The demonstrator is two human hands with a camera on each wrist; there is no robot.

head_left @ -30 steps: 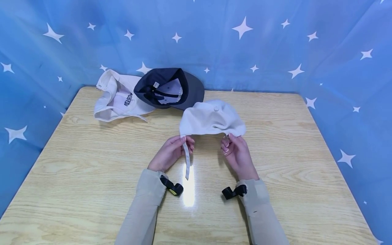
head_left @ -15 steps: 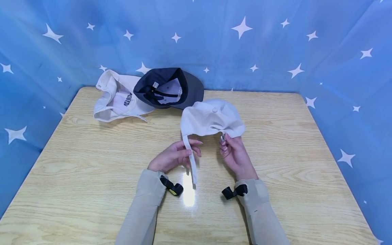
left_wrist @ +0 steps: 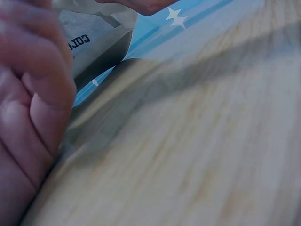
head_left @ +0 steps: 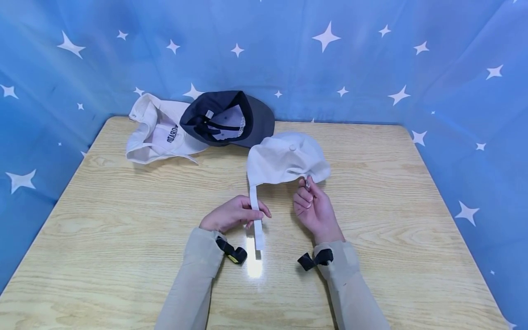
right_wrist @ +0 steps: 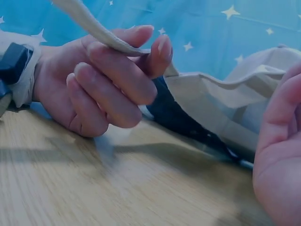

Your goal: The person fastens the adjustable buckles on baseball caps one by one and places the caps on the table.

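Note:
A white baseball cap (head_left: 284, 160) is held at the middle of the table with its rear opening toward me. From the left side of that opening hangs its loose strap (head_left: 258, 236). My left hand (head_left: 231, 214) pinches the strap between thumb and forefinger, as the right wrist view shows, with the strap (right_wrist: 96, 28) running on past the fingers. On the other side my right hand (head_left: 316, 211) pinches a small metal buckle (head_left: 307, 184) at the cap's edge. Dark lettering inside the cap (left_wrist: 89, 28) appears in the left wrist view.
Behind and left of the held cap lies a dark navy cap (head_left: 264, 119), its inside facing me. It overlaps another white cap (head_left: 144, 137) at the table's back left. A blue star-patterned curtain (head_left: 264, 46) borders the wooden table (head_left: 396, 206).
My left hand has slid down from the cap's edge along the strap and now pinches it lower. My right hand stays at the buckle, its fingers curled more. The other caps have not moved.

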